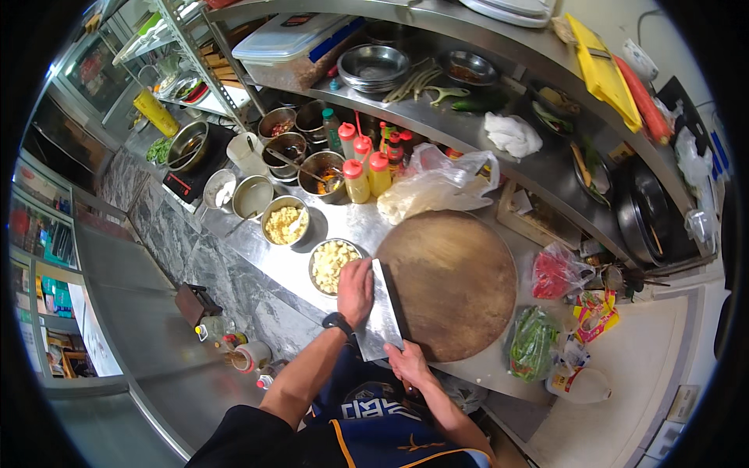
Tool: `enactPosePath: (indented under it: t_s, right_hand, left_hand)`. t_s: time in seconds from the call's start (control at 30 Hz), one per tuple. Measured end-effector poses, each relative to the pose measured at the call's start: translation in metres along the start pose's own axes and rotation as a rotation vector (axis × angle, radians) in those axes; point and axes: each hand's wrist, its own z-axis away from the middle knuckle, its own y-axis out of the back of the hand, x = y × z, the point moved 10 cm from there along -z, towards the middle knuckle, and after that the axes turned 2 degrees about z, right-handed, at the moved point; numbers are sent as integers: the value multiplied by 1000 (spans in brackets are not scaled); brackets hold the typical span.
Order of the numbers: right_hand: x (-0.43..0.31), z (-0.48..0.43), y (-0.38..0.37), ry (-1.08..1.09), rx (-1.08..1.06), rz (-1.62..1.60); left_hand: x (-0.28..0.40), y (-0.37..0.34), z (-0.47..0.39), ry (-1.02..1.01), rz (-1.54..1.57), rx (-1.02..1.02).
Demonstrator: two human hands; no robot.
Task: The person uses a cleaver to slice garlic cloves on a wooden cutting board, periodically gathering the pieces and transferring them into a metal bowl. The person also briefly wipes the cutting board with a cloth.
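My right hand [408,364] is closed around the handle of a Chinese cleaver [379,319]. The broad steel blade is held tilted at the left edge of a round wooden chopping block [456,281]. My left hand [357,291], with a dark watch at the wrist, lies against the blade's far left side. Its fingertips are beside a steel bowl of pale chopped pieces [332,264], partly covering its rim. Whether those fingers grip anything is hidden. The block's face is bare and stained.
Behind the bowl stand another steel bowl of minced pale food [285,221], several sauce pots [320,175] and squeeze bottles [356,182]. A plastic bag [442,181] touches the block's far side. Bagged green vegetables [532,344] lie right of it. A steel shelf [427,111] overhangs the back.
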Motion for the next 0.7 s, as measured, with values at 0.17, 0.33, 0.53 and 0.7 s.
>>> enactPosePath:
  t_s: [0.17,0.33,0.53,0.7]
  right_hand:
    - [-28,-9,-25,-22,17,43]
    - [-30,65,23,-90,218,92]
    - [-72,157,86,350,1016,1020]
    - [-33,126,135,339,1032,992]
  left_hand:
    - [-59,21,-39,-78,-10,-64]
    - [-79,19,-37,-103,-62,-88]
    - [-117,68,-21,195,-21,204]
    - [-223,78,40,909,-37,-5]
